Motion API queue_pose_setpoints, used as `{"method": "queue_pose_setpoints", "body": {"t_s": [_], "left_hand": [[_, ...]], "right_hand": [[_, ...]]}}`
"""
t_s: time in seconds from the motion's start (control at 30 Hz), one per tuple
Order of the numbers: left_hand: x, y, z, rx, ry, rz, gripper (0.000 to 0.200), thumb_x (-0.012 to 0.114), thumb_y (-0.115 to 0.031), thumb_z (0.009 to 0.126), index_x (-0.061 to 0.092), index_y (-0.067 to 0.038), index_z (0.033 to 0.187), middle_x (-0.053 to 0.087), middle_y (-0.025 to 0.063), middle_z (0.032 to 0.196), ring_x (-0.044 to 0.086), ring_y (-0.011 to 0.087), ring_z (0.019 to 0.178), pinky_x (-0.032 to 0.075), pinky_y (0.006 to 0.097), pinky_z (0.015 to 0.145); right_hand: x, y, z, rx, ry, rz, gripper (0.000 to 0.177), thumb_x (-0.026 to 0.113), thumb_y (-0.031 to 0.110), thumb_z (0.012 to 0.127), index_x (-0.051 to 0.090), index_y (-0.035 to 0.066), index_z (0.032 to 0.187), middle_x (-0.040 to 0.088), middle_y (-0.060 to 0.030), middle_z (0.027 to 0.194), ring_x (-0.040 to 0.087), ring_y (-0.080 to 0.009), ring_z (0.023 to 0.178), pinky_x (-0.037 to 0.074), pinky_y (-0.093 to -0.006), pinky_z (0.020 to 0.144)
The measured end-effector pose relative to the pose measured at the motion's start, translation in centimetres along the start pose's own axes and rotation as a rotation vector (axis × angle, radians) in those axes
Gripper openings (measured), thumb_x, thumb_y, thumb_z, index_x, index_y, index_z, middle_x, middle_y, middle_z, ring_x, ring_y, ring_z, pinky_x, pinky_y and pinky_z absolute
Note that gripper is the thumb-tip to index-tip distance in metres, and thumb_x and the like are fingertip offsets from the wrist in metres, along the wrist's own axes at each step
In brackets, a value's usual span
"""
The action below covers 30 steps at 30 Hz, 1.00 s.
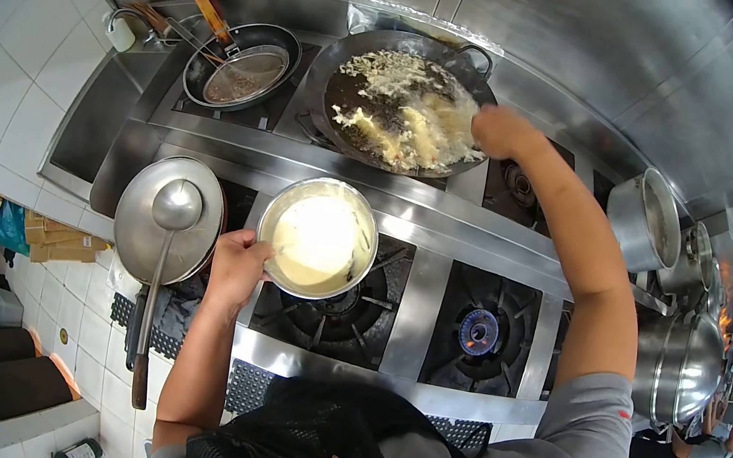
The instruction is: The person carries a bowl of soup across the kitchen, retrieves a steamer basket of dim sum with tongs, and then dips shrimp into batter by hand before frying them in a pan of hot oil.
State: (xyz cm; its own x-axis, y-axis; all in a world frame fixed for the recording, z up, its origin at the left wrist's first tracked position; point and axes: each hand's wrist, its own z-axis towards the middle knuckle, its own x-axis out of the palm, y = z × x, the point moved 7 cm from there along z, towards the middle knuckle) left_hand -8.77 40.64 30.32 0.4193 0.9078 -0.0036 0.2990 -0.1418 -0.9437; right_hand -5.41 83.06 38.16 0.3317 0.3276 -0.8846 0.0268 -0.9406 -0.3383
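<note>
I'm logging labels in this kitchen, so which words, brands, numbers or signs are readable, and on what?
No text can be read here.
Green canister, lower left: any print is too small to read.
Grey right sleeve: the red mark is too small to tell whether it is lettering.

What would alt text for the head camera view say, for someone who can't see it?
A person's left hand holds a metal bowl of pale batter over a gas stove, while the right hand is at the edge of a wok where pale food fries in oil. A ladle rests on a round metal pan.
</note>
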Motion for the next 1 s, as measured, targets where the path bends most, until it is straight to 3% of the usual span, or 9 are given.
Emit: {"method": "queue_pose_setpoints", "body": {"t_s": [0.07,0.2,0.3,0.37,0.5,0.67,0.8,0.87,1.0], "left_hand": [[0.2,0.1,0.1,0.012,0.029,0.025,0.011,0.059,-0.002,0.079,0.065,0.007,0.078,0.064,0.0074,0.068,0.059,0.0117,0.054,0.048,0.0239,0.046],[1.0,0.2,-0.6,0.035,0.065,0.082,0.016,0.058,-0.005,0.080,0.066,0.009,0.084,0.066,0.0107,0.074,0.063,0.0150,0.060,0.051,0.0271,0.049],[1.6,0.8,-1.1,0.010,0.075,0.089,0.017,0.057,-0.005,0.080,0.066,0.009,0.085,0.067,0.0117,0.075,0.063,0.0157,0.060,0.051,0.0274,0.049],[2.1,0.6,-2.0,0.027,0.082,0.078,0.018,0.056,-0.005,0.080,0.066,0.009,0.085,0.066,0.0124,0.075,0.063,0.0164,0.060,0.051,0.0277,0.048],[2.5,1.0,-3.5,0.036,0.134,0.100,0.014,0.059,-0.006,0.079,0.066,0.005,0.081,0.065,0.0086,0.072,0.062,0.0145,0.059,0.051,0.0271,0.049],[2.3,1.5,-5.8,0.041,0.132,0.140,0.011,0.059,-0.005,0.078,0.062,0.004,0.071,0.061,0.0061,0.065,0.058,0.0128,0.054,0.050,0.0282,0.047],[2.4,1.8,-7.3,0.064,0.119,0.193,0.017,0.056,-0.002,0.077,0.055,0.001,0.061,0.057,0.0066,0.059,0.057,0.0141,0.050,0.050,0.0309,0.044],[2.3,2.1,-7.7,0.078,0.116,0.222,0.017,0.056,-0.003,0.077,0.054,0.001,0.060,0.056,0.0068,0.057,0.056,0.0142,0.049,0.049,0.0314,0.045],[1.9,3.3,-8.2,0.147,0.079,0.300,0.019,0.058,-0.007,0.074,0.053,0.002,0.058,0.053,0.0091,0.053,0.052,0.0152,0.048,0.044,0.0348,0.047]], "right_hand": [[-4.8,-1.0,-0.8,0.007,-0.259,0.174,0.015,0.056,0.007,0.076,0.069,0.001,0.081,0.068,-0.0206,0.094,0.065,-0.0381,0.086,0.052,-0.0445,0.080],[-13.6,2.7,-5.9,0.012,-0.476,0.361,0.017,0.055,0.005,0.075,0.069,0.001,0.083,0.067,-0.0203,0.092,0.064,-0.0389,0.087,0.051,-0.0449,0.082],[-16.5,9.6,-9.4,-0.286,-0.619,0.435,0.020,0.056,0.003,0.074,0.070,0.001,0.088,0.067,-0.0202,0.092,0.063,-0.0378,0.090,0.050,-0.0440,0.083],[-15.8,15.0,-10.8,-0.485,-0.540,0.522,0.024,0.056,0.003,0.075,0.070,0.002,0.095,0.067,-0.0206,0.094,0.062,-0.0370,0.093,0.051,-0.0432,0.082],[-11.6,22.5,-11.6,-0.551,-0.310,0.611,0.027,0.057,0.005,0.076,0.068,0.003,0.100,0.067,-0.0205,0.095,0.064,-0.0376,0.091,0.052,-0.0448,0.081],[-5.7,28.0,-10.7,-0.450,-0.108,0.352,0.027,0.058,0.007,0.077,0.068,0.005,0.102,0.068,-0.0183,0.095,0.067,-0.0342,0.088,0.055,-0.0445,0.071],[-4.2,30.3,-10.5,-0.413,-0.224,0.224,0.022,0.059,0.008,0.077,0.069,0.005,0.097,0.069,-0.0167,0.094,0.068,-0.0322,0.087,0.055,-0.0434,0.069],[-2.4,31.5,-10.5,-0.452,0.097,0.151,0.017,0.059,0.007,0.077,0.071,0.004,0.089,0.070,-0.0157,0.090,0.069,-0.0318,0.086,0.055,-0.0433,0.069],[-3.5,31.7,-11.7,-0.376,0.104,0.231,0.014,0.060,0.007,0.076,0.072,0.004,0.083,0.070,-0.0159,0.088,0.069,-0.0320,0.084,0.056,-0.0430,0.070]]}}
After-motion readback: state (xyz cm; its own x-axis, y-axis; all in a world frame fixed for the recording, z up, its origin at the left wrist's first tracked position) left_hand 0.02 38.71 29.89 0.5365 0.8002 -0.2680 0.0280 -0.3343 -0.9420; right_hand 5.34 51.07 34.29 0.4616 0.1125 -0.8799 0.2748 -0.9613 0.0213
